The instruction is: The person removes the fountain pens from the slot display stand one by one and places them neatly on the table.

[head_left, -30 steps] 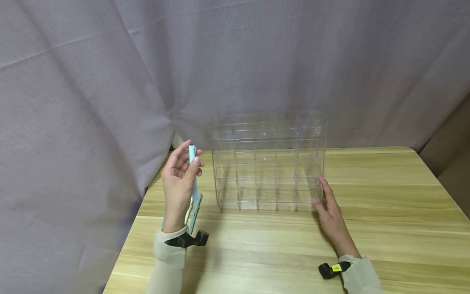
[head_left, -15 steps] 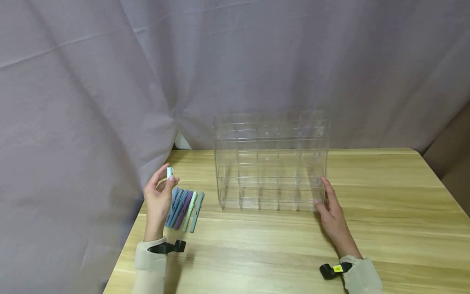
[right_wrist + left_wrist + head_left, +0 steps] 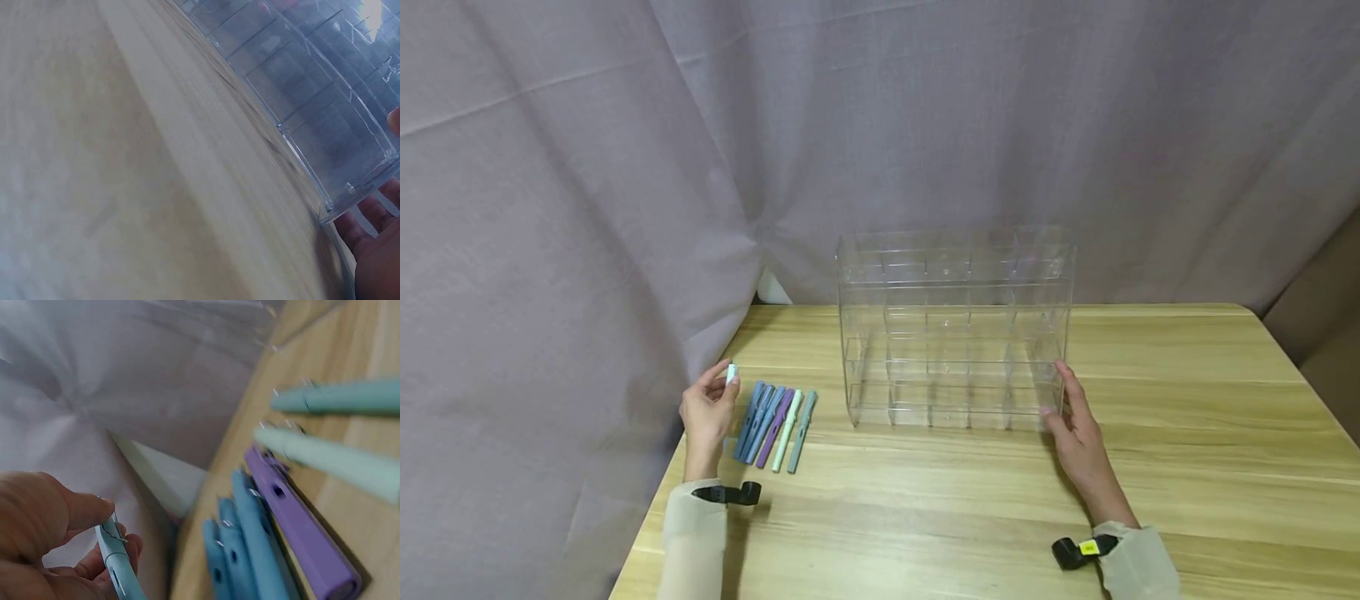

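Note:
A light blue pen [image 3: 120, 565] is pinched between the thumb and fingers of my left hand [image 3: 706, 417], at the table's left side. Just right of that hand lies a row of pens: several blue pens [image 3: 259, 534], a purple pen [image 3: 300, 528], a mint green pen [image 3: 787, 433] and a teal pen [image 3: 802, 433]. The clear plastic organizer [image 3: 955, 286], divided into many compartments, stands upright at the middle back. My right hand [image 3: 1084, 450] grips its lower right side, thumb at the front. In the right wrist view, fingers [image 3: 353, 234] reach around the organizer's edge.
The wooden table [image 3: 940, 517] ends at the left near my left forearm. A grey curtain [image 3: 925, 133] hangs behind the table and along its left side. Bare wood lies in front of the organizer and to its right.
My left hand has moved left and down with the light blue pen, from beside the organizer to left of the pen row, uncovering those pens. The right hand stays on the organizer.

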`<action>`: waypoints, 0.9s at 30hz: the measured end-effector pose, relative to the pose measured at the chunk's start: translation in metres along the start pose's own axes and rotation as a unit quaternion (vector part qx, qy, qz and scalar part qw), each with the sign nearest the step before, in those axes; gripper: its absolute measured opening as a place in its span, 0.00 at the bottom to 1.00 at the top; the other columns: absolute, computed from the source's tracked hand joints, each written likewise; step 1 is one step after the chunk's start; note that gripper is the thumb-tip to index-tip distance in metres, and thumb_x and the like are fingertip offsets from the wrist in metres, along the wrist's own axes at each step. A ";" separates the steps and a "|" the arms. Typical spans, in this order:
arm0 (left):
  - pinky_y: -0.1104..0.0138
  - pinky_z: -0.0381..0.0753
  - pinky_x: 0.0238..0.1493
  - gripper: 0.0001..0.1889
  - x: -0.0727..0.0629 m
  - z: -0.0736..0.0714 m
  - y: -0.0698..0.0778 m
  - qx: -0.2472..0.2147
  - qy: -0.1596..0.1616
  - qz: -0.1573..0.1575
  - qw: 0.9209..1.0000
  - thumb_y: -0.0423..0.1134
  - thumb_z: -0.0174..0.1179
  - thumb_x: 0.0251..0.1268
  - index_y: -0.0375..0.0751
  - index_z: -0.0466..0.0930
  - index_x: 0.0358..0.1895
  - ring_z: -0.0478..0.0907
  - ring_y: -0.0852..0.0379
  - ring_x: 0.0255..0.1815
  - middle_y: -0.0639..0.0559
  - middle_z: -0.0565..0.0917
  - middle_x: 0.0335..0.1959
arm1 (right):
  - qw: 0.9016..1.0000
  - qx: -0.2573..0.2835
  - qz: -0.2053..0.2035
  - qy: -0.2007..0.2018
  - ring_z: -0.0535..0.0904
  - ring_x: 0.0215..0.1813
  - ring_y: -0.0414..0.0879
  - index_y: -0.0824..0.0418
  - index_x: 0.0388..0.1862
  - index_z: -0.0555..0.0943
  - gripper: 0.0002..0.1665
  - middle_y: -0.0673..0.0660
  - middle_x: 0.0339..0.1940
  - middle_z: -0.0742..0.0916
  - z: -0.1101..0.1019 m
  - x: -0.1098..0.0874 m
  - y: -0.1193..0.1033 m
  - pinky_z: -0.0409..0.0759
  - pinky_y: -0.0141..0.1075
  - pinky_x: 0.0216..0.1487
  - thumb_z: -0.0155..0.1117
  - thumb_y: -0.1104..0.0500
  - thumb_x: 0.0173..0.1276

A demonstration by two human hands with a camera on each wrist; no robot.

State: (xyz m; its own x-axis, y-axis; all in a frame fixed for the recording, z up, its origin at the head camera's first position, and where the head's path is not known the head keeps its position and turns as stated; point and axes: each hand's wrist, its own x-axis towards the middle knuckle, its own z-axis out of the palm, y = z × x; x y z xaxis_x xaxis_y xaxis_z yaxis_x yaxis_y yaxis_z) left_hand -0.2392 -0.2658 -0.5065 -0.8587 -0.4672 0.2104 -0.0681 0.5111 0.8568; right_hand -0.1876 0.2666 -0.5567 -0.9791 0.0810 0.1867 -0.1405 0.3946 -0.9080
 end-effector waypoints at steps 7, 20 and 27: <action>0.45 0.75 0.67 0.20 0.010 0.011 -0.026 0.042 0.001 -0.020 0.999 0.36 0.69 0.72 0.47 0.87 0.66 0.85 0.55 0.42 0.33 0.91 0.48 | 1.000 -0.017 -0.009 0.002 0.62 0.84 0.67 0.37 0.91 0.47 0.44 0.60 0.91 0.59 0.002 0.000 0.002 0.65 0.18 0.64 0.52 0.59 0.87; 0.83 0.70 0.35 0.18 0.013 0.032 -0.044 0.050 -0.010 0.004 0.999 0.33 0.68 0.72 0.36 0.87 0.62 0.76 0.67 0.35 0.31 0.91 0.48 | 1.000 -0.017 -0.013 0.005 0.61 0.84 0.68 0.38 0.91 0.47 0.43 0.61 0.91 0.60 0.000 -0.003 0.003 0.71 0.41 0.79 0.52 0.59 0.87; 0.71 0.73 0.40 0.17 0.016 0.035 -0.040 0.088 -0.027 0.005 0.996 0.34 0.66 0.73 0.39 0.86 0.62 0.79 0.58 0.38 0.35 0.92 0.49 | 1.000 -0.021 -0.015 0.009 0.63 0.83 0.69 0.39 0.91 0.48 0.43 0.64 0.90 0.61 0.000 -0.001 0.004 0.72 0.36 0.76 0.52 0.59 0.87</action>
State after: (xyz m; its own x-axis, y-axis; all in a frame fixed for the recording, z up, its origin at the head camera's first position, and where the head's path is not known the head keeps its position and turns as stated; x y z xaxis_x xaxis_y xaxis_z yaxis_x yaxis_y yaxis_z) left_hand -0.2684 -0.2683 -0.5539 -0.8851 -0.4254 0.1886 -0.1442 0.6362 0.7579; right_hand -0.1874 0.2679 -0.5603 -0.9717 0.0843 0.2206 -0.1634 0.4344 -0.8858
